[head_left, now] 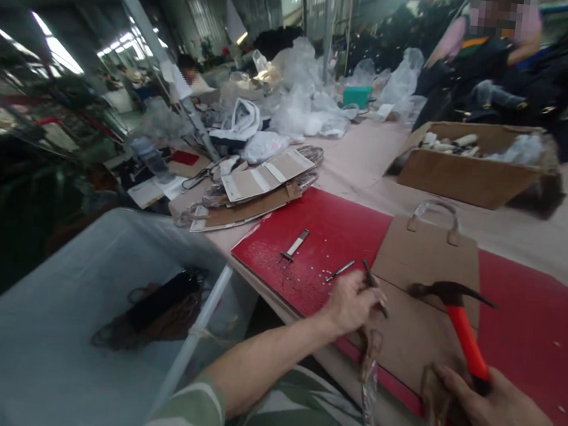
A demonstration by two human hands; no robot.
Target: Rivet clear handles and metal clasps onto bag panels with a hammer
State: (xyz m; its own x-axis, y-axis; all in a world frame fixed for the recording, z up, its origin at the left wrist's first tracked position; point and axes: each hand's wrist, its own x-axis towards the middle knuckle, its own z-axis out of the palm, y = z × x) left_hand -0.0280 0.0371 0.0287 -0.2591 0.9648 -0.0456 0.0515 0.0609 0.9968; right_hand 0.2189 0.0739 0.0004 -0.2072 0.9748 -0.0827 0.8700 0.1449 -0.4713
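Hammer (462,330): in the right hand (508,415), above the right part of the brown panel (406,332); contact with the panel cannot be told.
Hammer axis: handle slants from near right to far left; the head lies crosswise, blunt face left, claw right.
Rod (376,289): in the left hand (353,305), at the panel's left side.
Rod axis: slants from far left to near right, roughly alongside the hammer handle; which end is the working tip cannot be told.
Rod to hammer: rod left, hammer head right, well apart; the blunt face is turned toward the rod side.
Left fingers: pinched around the rod, little gap showing.
Right fingers: curled around the handle's near end; thumb stretched left, beside the near strap (371,382), touch unclear.
Nearer hand: left for the rod, right for the hammer.
Red mat (344,219): under the panel; a second rod (341,271) and a pronged tool (294,244) lie left of the left hand.
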